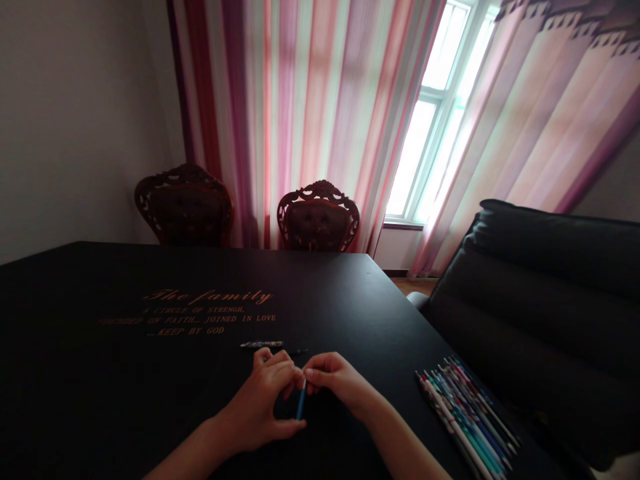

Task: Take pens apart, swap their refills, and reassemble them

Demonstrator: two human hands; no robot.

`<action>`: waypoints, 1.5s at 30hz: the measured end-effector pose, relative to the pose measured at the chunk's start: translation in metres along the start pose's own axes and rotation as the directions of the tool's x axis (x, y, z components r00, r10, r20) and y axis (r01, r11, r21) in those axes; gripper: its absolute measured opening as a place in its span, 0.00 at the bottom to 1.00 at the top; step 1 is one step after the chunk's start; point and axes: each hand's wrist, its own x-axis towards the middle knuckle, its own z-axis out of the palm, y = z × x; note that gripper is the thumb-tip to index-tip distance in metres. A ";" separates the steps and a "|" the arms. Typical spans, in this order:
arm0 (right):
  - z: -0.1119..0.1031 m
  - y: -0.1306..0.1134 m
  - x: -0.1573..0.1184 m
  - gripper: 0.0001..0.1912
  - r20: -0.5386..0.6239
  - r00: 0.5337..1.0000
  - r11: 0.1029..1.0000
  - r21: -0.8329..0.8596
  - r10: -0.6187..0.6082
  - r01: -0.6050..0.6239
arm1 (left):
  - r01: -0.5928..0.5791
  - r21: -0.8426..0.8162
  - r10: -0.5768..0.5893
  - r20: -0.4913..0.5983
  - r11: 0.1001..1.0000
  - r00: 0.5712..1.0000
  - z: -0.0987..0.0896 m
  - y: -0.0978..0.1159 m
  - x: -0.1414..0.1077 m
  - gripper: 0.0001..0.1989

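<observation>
Left-hand fingers (280,367) and right-hand fingers (320,369) hide the blue pen's top (301,402).

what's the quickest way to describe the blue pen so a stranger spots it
On the black table, below the gold lettering that begins "The family", the person's left hand and right hand meet. The blue pen sits pinched between their fingers, the only pen in hand; the patterned pen lies just beyond, and the bundle of pens lies to the right.

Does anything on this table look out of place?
Yes, a little: a patterned pen lies alone on the black table, apart from the neat bunch of pens on the right, and a thin dark stick lies by it, near the left hand.
</observation>
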 end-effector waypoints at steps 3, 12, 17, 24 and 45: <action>0.000 -0.002 -0.001 0.16 0.006 1.000 1.000 0.015 0.005 -0.005 | 0.002 -0.012 -0.002 0.007 1.000 1.000 0.000 0.000 0.000 0.17; 0.006 0.003 0.000 0.17 -0.051 0.998 0.995 0.093 0.024 -0.019 | 0.057 -0.094 -0.056 0.008 0.994 0.998 -0.001 -0.002 0.002 0.19; 0.007 0.004 0.002 0.16 -0.053 0.998 0.996 0.087 0.021 -0.016 | 0.038 -0.138 -0.035 0.017 0.990 0.999 -0.003 -0.001 0.002 0.19; 0.005 0.004 0.003 0.16 -0.061 0.998 0.993 0.114 0.029 -0.022 | 0.034 -0.149 -0.033 0.010 0.988 0.999 -0.003 0.001 0.002 0.18; 0.002 0.002 0.004 0.17 -0.118 0.993 0.995 0.105 0.013 -0.001 | 0.039 -0.128 -0.035 0.031 0.991 0.999 -0.005 0.004 0.001 0.17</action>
